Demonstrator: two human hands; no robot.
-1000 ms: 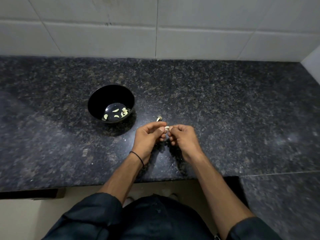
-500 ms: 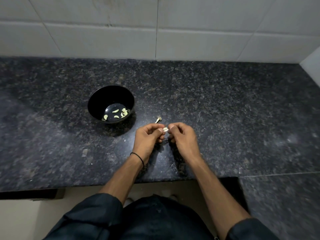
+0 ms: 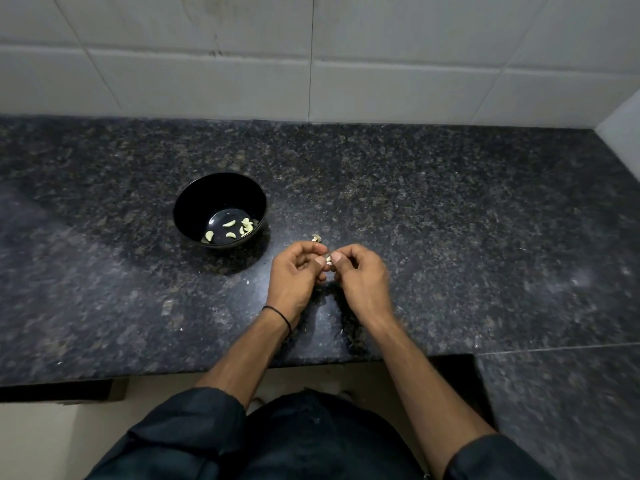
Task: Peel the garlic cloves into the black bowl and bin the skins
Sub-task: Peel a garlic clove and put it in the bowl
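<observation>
At frame centre, the left hand (image 3: 294, 275) and right hand (image 3: 360, 275) pinch one garlic clove (image 3: 328, 259) between them. To their upper left, one black bowl (image 3: 194, 202) holds about six peeled cloves (image 3: 229, 223). One scrap (image 3: 316, 238) lies just above the hands.

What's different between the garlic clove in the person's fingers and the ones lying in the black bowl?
The held clove is pinched between the left hand and right hand; the bowl cloves lie loose in the black bowl. The held clove is single and mostly hidden by fingertips; the bowl cloves are several and in plain view. The held clove looks whitish, the bowl cloves yellower. Both are small, pale garlic.
</observation>
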